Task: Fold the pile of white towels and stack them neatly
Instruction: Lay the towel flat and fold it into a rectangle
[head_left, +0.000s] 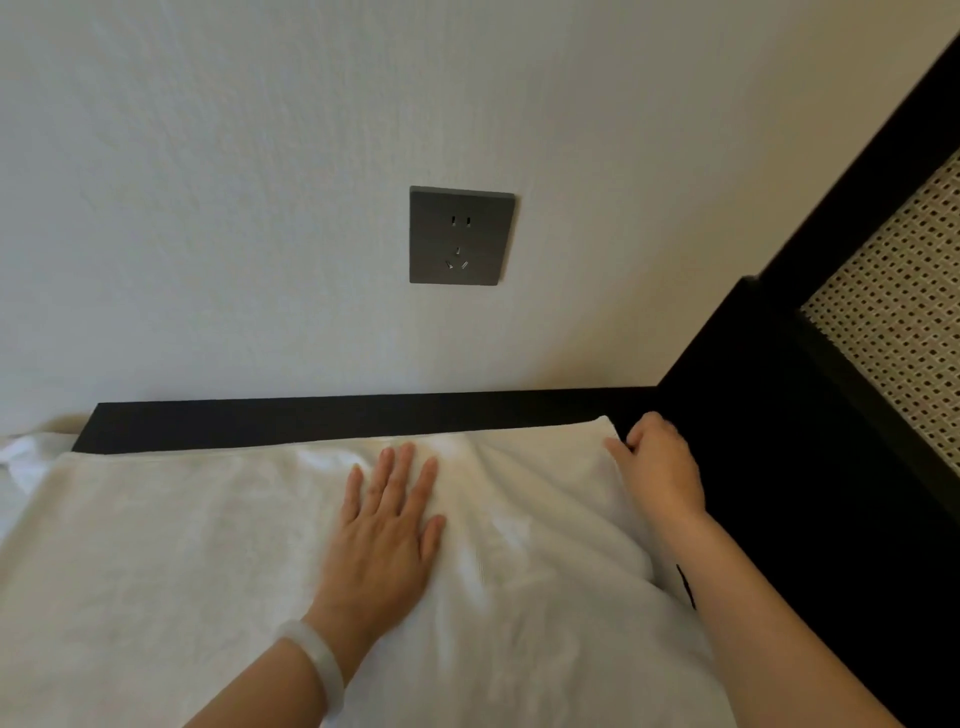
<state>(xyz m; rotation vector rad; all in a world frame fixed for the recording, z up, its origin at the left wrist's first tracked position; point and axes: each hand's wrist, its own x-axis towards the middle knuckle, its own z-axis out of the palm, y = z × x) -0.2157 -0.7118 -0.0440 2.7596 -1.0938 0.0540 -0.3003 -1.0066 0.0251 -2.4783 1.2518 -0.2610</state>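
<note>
The pale wall (208, 208) fills everything beyond both hands. Below it, the white towel (156, 545) lies spread out flat under and around the hands. Its long axis runs left to right across the person's front, and its far edge lies parallel to the black ledge (311, 418) just beyond the fingertips. What carries the towel is hidden beneath it.

To the right of the right hand stands a dark frame (779, 467) with a woven cane panel (904, 312).

The left hand (387, 525) lies palm down on the towel, fingers straight and slightly spread, pressing the cloth about mid-length. The right hand (657, 462) is at the far right corner, thumb on top and fingers curled over the edge, so it seems to be gripping that corner. Creases fan between the two hands.

Most of the towel's length stretches away to the left of the left hand. I'd judge that any fold from the held corner has to travel leftward, across the pinned middle, with the right hand leading.

Far out past the left hand, a rumple of white cloth (26, 452) shows at the edge. A grey socket (461, 235) sits on the wall above the hands, and a pale bangle (317, 660) circles the left wrist.
</note>
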